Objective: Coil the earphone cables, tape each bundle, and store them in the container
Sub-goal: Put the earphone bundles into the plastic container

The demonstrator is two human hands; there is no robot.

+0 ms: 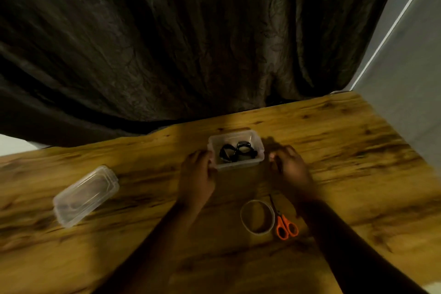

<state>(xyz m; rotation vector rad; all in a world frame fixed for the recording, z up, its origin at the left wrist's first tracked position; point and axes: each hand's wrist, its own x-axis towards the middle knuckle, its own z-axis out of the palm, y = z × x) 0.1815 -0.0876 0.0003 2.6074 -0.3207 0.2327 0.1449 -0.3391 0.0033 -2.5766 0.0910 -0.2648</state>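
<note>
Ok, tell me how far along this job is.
Done: black cables lie coiled in the container; tape on them can't be made out. In hand: left hand touches the container, right hand beside it. Left: lid still off, lying apart.

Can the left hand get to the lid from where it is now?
Probably yes. The left hand touches the container; the lid lies apart on the table on that hand's side, with bare wood between them.

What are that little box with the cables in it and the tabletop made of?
The container looks like clear, slightly frosted plastic: the black earphone cables show through its walls. The table shows glossy wood grain with dark streaks; it could be real wood or a laminate print.
</note>
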